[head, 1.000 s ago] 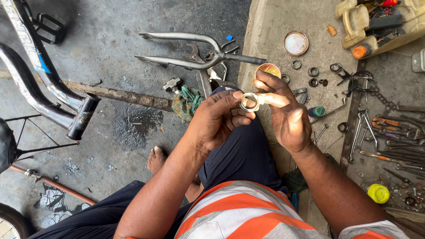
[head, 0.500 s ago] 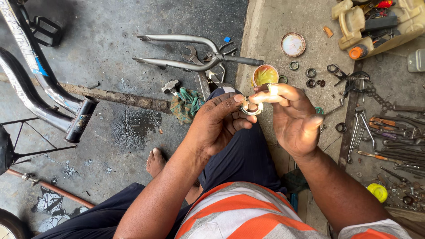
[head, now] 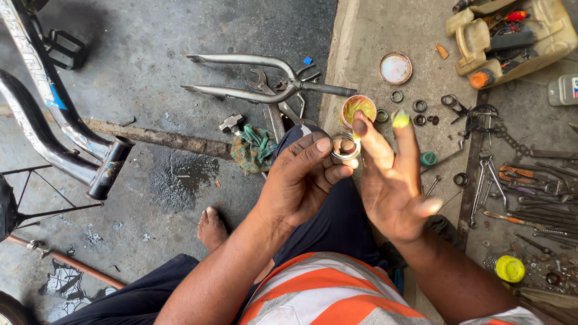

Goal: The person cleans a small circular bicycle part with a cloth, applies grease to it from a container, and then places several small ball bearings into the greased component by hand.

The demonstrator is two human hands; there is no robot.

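grease tin [head: 358, 108] beyond ring [head: 345, 146].

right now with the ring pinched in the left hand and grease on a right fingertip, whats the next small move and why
Probably bring the greased right fingertip down into the metal ring and wipe it round the inside. The left hand pinches the ring steady and open to view, the right hand hovers beside it, and the yellow-green dab matches the open grease tin just beyond.

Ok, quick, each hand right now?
Left hand: closed, holding a metal ring in its fingertips.
Right hand: open, holding nothing, yellow grease on one fingertip.
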